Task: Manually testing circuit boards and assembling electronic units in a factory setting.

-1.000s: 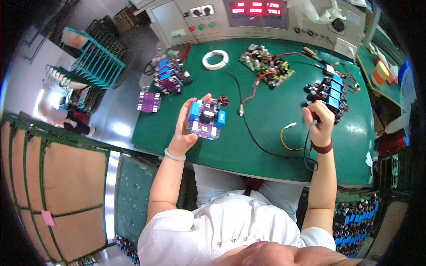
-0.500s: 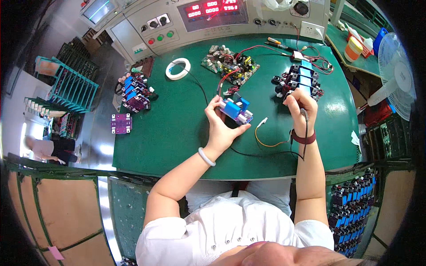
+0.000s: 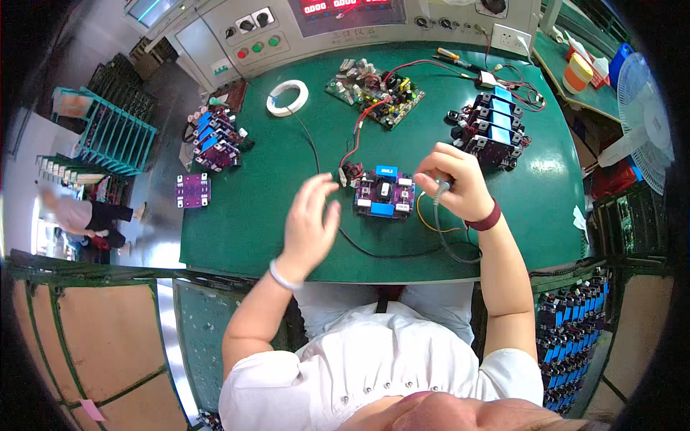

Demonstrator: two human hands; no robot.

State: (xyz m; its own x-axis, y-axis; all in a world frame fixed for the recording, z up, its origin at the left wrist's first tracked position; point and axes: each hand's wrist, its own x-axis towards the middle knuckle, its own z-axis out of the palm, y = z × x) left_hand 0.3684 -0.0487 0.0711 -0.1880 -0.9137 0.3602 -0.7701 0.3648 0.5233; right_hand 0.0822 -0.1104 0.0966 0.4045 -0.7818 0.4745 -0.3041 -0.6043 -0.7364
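Observation:
A purple circuit board (image 3: 364, 194) with blue blocks and a black coil lies flat on the green bench. A white connector (image 3: 343, 177) on red and black wires sits at its upper left corner. My left hand (image 3: 307, 233) is in the air left of the board, fingers stretched out and holding nothing. To the board's right, my right hand (image 3: 467, 188) is closed on the grey end of a black cable (image 3: 440, 223); its tip is hidden by the fingers. A thin yellow wire (image 3: 433, 227) curves below that hand.
A larger green circuit board (image 3: 377, 93) lies farther back, wired in red. Stacked purple boards with blue blocks (image 3: 494, 129) stand at right, others (image 3: 215, 140) at left beside a single purple board (image 3: 194, 191). A white tape roll (image 3: 300, 103) and a control panel (image 3: 359, 36) are behind.
My left hand has let go of the purple board, now flat on the bench, and moved left. My right hand, still on the cable, has come left and closer to the board.

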